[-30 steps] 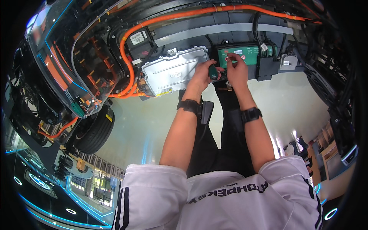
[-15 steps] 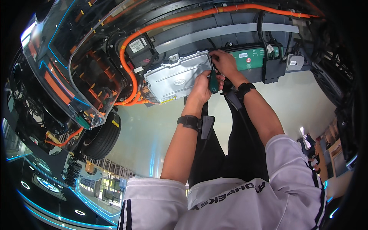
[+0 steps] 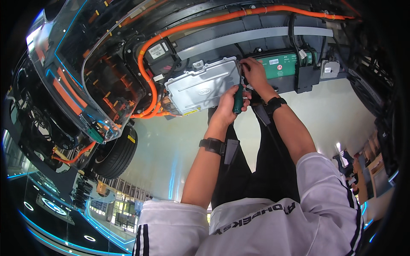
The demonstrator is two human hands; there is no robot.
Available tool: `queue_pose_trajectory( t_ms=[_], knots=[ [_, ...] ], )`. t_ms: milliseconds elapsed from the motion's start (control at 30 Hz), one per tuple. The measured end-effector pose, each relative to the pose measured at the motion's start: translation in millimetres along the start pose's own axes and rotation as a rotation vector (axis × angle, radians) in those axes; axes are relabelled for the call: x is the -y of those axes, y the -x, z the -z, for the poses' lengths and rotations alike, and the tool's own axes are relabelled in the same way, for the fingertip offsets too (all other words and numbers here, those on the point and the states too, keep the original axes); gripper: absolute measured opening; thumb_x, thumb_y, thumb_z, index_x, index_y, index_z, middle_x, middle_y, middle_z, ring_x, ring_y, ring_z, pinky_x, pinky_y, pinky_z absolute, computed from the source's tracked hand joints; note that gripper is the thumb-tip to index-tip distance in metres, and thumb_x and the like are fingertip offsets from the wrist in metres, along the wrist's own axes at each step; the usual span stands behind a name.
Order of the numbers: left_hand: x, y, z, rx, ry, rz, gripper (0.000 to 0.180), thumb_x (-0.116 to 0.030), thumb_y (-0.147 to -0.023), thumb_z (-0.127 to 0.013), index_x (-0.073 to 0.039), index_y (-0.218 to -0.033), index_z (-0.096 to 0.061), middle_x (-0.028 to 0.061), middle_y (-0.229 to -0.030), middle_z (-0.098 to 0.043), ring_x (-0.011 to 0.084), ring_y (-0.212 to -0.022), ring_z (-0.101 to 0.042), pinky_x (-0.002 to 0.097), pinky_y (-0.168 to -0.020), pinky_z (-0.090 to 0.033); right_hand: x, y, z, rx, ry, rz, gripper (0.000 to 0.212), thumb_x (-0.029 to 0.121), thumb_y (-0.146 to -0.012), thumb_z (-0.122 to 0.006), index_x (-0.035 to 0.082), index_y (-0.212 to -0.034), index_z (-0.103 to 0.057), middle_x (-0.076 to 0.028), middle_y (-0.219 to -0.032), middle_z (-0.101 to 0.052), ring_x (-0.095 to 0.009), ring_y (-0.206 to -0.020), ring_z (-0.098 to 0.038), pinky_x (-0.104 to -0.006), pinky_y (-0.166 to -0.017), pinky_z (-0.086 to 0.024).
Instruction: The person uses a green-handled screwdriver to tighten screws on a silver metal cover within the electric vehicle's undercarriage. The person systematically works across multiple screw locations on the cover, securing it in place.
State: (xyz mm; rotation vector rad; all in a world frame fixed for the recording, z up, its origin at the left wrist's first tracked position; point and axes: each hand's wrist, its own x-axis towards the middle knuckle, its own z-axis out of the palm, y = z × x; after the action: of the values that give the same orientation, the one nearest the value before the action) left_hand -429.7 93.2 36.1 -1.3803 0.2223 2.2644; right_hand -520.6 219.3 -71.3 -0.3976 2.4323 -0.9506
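Observation:
In front of me is a flat silver metal cover [image 3: 188, 91] with a bolted rim. My left hand [image 3: 226, 106] is wrapped round the dark green handle of a screwdriver [image 3: 238, 101], held roughly upright in view beside the cover's right end. Its tip is hard to make out against the dark gap there. Just above, my right hand [image 3: 256, 74] has its thumb and fingers pinched together at the cover's upper right corner. What lies between those fingertips is too small to tell.
A thick orange cable [image 3: 147, 64] arches over and down the cover's left side. To the right sit a green battery module [image 3: 279, 68], a black box [image 3: 304, 79] and a small grey unit [image 3: 330, 69]. A car tyre [image 3: 117, 153] and clear panel stand at left.
The view has shifted slightly, so the cover sits a little more to the right. Both hands stay by its right end; the screwdriver handle now stands a bit lower in view.

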Motion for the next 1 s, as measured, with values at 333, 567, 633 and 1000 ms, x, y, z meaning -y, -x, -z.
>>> queue_pose_trajectory(
  t_ms=[333,567,633,1000],
  knots=[
    [9,91,12,-0.269,-0.454,-0.494,0.018,-0.014,-0.092,-0.062,0.000,-0.099,-0.053,0.0060,-0.072,-0.057,0.0098,-0.051,-0.050,0.0227,-0.043,-0.039,132,68,55,0.441,-1.049,-0.593,0.016,0.008,-0.089,-0.065,-0.004,-0.099,-0.065,-0.005,-0.076,-0.065,-0.010,-0.065,-0.059,-0.0238,-0.060,-0.048],
    [0,146,33,-0.358,-0.228,-0.695,0.017,-0.009,-0.089,-0.067,0.004,-0.096,-0.058,0.0051,-0.066,-0.058,0.0088,-0.049,-0.050,0.0223,-0.046,-0.040,201,97,41,0.638,-1.247,-0.696,0.017,0.010,-0.091,-0.062,-0.002,-0.103,-0.065,-0.003,-0.077,-0.063,-0.008,-0.067,-0.059,-0.0209,-0.061,-0.050],
    [2,157,45,-0.442,-0.246,-0.781,0.013,-0.008,-0.089,-0.066,0.003,-0.092,-0.060,0.0040,-0.065,-0.057,0.0082,-0.050,-0.049,0.0224,-0.048,-0.040,218,98,35,0.679,-1.183,-0.685,0.017,0.010,-0.091,-0.063,-0.002,-0.103,-0.066,-0.002,-0.077,-0.063,-0.008,-0.065,-0.058,-0.0204,-0.061,-0.050],
    [-11,231,77,-0.578,-0.078,-1.094,0.012,-0.008,-0.091,-0.064,0.002,-0.091,-0.057,0.0058,-0.070,-0.056,0.0117,-0.063,-0.053,0.0250,-0.057,-0.041,279,165,-15,0.915,-0.900,-0.248,0.046,0.039,-0.103,-0.036,0.001,-0.122,-0.055,-0.010,-0.103,-0.061,-0.018,-0.091,-0.057,-0.0329,-0.084,-0.045]
  ],
)
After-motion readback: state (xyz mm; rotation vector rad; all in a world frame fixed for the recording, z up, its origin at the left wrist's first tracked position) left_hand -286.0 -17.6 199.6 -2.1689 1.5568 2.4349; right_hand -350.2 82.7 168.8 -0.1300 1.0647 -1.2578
